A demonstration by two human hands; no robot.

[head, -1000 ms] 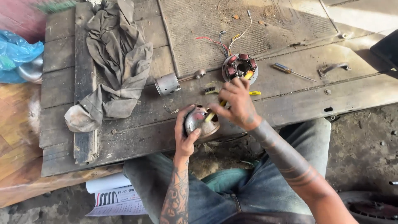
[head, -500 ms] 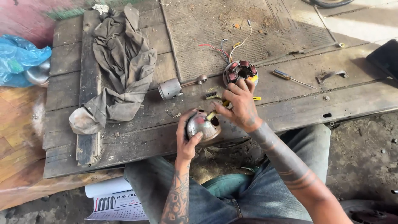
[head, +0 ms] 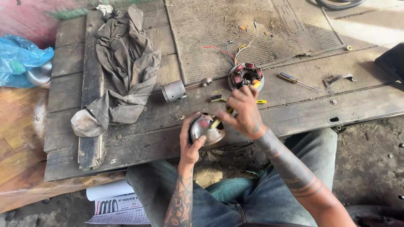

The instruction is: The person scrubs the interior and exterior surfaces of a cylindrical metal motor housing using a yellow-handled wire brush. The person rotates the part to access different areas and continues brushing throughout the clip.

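head view looks straight down at your lap and the front edge of the wooden bench [head: 126, 138]. your left hand [head: 190, 141] is wrapped around a round metal bowl-shaped housing [head: 206, 128], cupping it from below and from the side so that its open face tilts up toward you at the bench edge. your right hand [head: 244, 111] is closed in a pinch on a thin yellow-handled tool [head: 215, 123], whose tip reaches into the housing; gripping the housing this way seems to steady it against the tool's push. just beyond your right hand lies a coil plate [head: 246, 75] with copper windings and loose coloured wires, near enough to reach. a small metal cylinder [head: 174, 91] sits left of it, a screwdriver [head: 299, 82] to the right, and a crumpled grey rag [head: 124, 67] well apart on the left.

what the tool's tip touches inside the housing is hidden (your fingers and the rim cover it). a blue plastic bag [head: 23, 61] is cut off at the left edge, and a dark object at the right edge is too cropped to name.
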